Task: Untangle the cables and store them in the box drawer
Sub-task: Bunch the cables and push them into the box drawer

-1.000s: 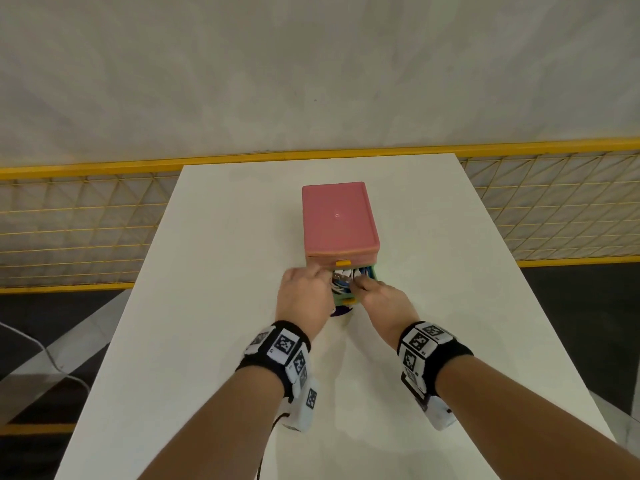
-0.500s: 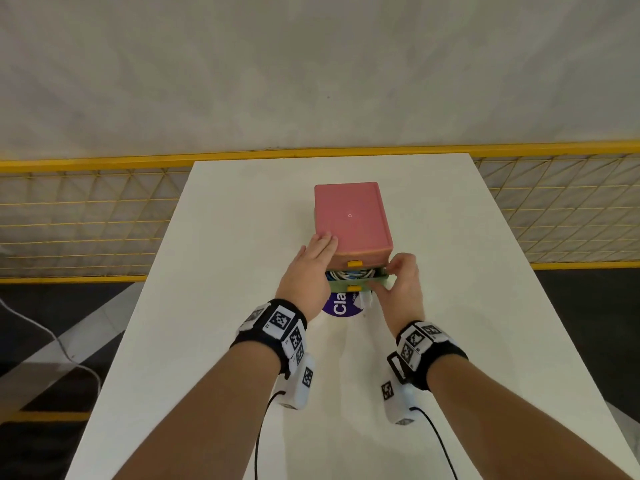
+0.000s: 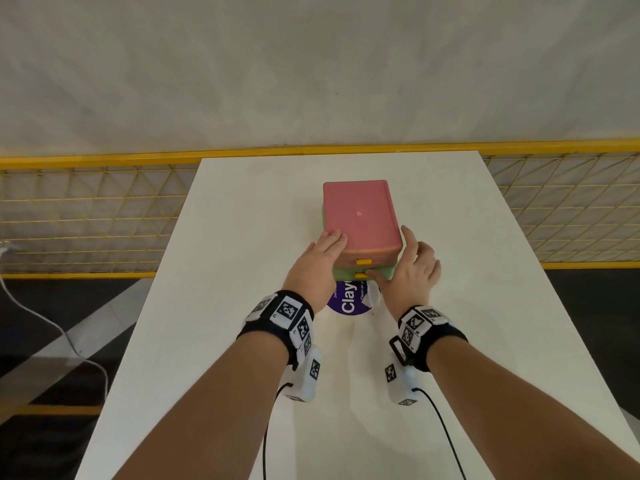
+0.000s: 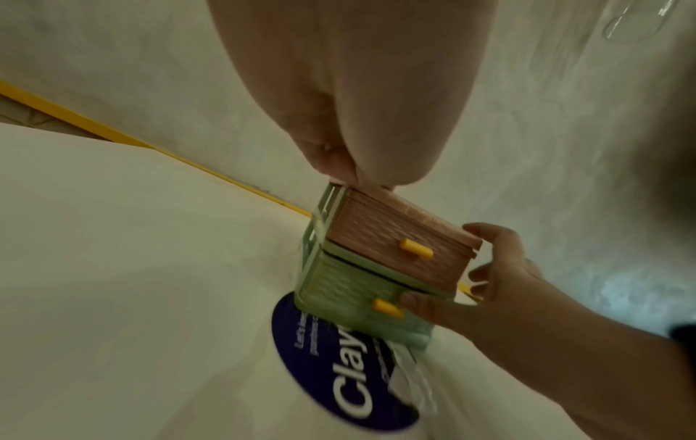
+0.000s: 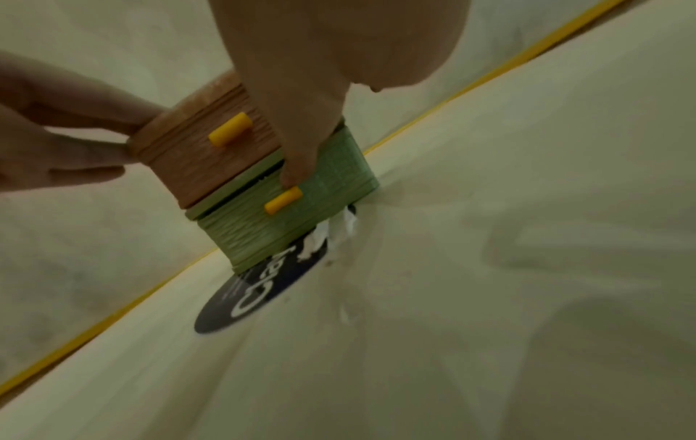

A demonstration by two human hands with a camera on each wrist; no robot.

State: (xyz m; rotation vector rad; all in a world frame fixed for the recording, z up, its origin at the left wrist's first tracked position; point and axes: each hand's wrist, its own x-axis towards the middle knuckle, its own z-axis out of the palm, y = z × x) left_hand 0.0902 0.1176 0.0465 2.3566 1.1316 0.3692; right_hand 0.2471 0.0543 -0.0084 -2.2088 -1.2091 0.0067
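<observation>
1. Box (image 3: 360,220) stands mid-counter (image 3: 207,306), pink upper drawer (image 4: 399,247) above green lower drawer (image 4: 350,294), each with a yellow handle.
2. Lower drawer sits nearly flush; cables not visible.
3. Left hand (image 3: 318,261) lies flat, fingers straight, on the box's top left corner.
4. Right hand (image 3: 412,268): thumb presses the green drawer front, fingers extended beside the box's right side.
5. Purple round sticker (image 3: 349,299) under the box front reads "Clay…".

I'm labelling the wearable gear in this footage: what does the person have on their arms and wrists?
Both forearms are bare, without sleeves. Each wrist carries a black band with white square black-patterned marker tags, and beneath it a small white camera unit with a thin black cable trailing back.
</observation>
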